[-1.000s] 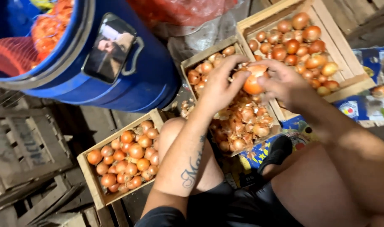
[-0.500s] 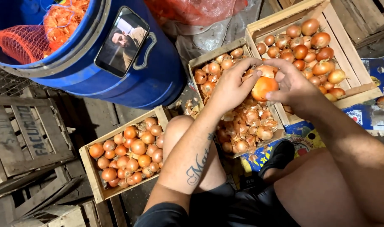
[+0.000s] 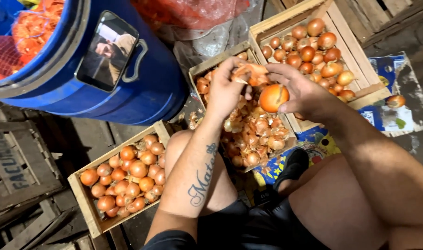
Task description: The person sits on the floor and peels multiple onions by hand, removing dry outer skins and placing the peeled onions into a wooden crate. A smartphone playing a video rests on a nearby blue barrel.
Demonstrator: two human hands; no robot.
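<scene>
Onion (image 3: 273, 97) held by right hand (image 3: 304, 95) above crowded middle crate (image 3: 219, 61).

The right hand (image 3: 304, 95) holds an onion (image 3: 273, 97) above the middle crate (image 3: 214, 64), with the left hand (image 3: 226, 92) just to its left pinching loose onion skin (image 3: 249, 73) over the same crate. A second crate (image 3: 355, 51) of onions lies to the far right of the middle one, and a third crate (image 3: 84, 199) sits to the near left, beside the person's left knee (image 3: 183, 143). A barrel (image 3: 142, 88) stands at the far left with a phone (image 3: 108, 51) propped against its wall, and empty wooden crates (image 3: 17, 162) lie at the left edge.
</scene>
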